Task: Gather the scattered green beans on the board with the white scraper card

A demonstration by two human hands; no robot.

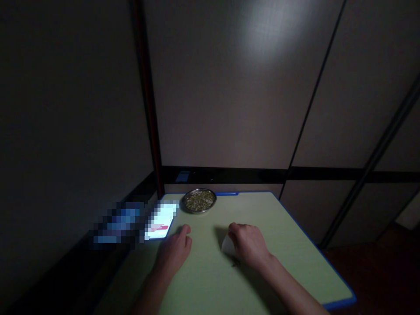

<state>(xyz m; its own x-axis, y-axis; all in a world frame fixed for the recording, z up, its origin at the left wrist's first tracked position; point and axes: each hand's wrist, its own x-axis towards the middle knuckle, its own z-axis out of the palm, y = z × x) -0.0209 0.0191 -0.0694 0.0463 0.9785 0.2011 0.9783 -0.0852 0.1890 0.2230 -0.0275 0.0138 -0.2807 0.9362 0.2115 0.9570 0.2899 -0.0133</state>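
My right hand (251,245) is closed, its fingertips pinching a small white piece that looks like paper or tissue (227,246). The lower edge of this piece comes down close to the table top; the hand hides the rest. Just below it lie a few small brown bits (235,264). My left hand (175,250) is at the left of the table, fingers loosely bent and apart, with nothing visible in them. Beyond that hand lies a device with a lit screen (162,223), partly blurred out. A round metal dish (215,202) holding many small greenish and pale bits stands at the far edge.
The light green table (272,271) has a blue rim (305,232). Behind it rise panelled cabinet doors (223,100) with a dark band (243,175). A dark glossy surface at the left mirrors the screen. The room is dim.
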